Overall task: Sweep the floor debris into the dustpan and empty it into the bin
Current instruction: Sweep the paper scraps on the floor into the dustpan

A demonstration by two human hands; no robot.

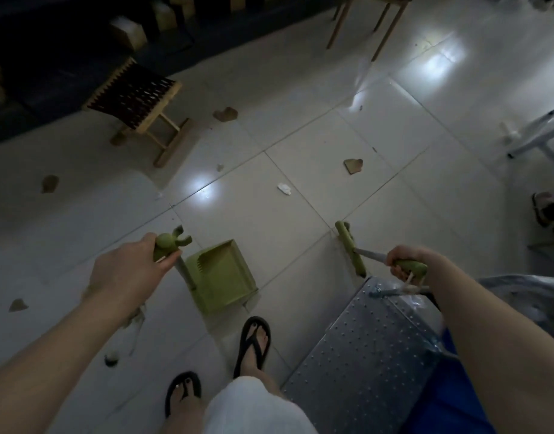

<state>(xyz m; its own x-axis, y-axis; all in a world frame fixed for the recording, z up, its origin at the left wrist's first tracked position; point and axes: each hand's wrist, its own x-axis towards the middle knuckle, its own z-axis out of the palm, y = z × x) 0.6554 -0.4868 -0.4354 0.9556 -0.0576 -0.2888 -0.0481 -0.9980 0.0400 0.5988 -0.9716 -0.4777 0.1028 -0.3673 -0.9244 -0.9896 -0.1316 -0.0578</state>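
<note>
My left hand grips the top of the green dustpan handle. The green dustpan stands on the tiled floor just ahead of my feet. My right hand grips the green handle of the broom, whose green head rests on the floor right of the dustpan. Debris lies scattered ahead: a brown scrap, a white crumpled piece, another brown scrap, and brown bits at the left. No bin is clearly recognisable.
A small wooden stool stands at the upper left by a dark wall area. Wooden table legs are at the top. A perforated metal surface and blue plastic sit at my right. Another person's sandalled foot is at the far right.
</note>
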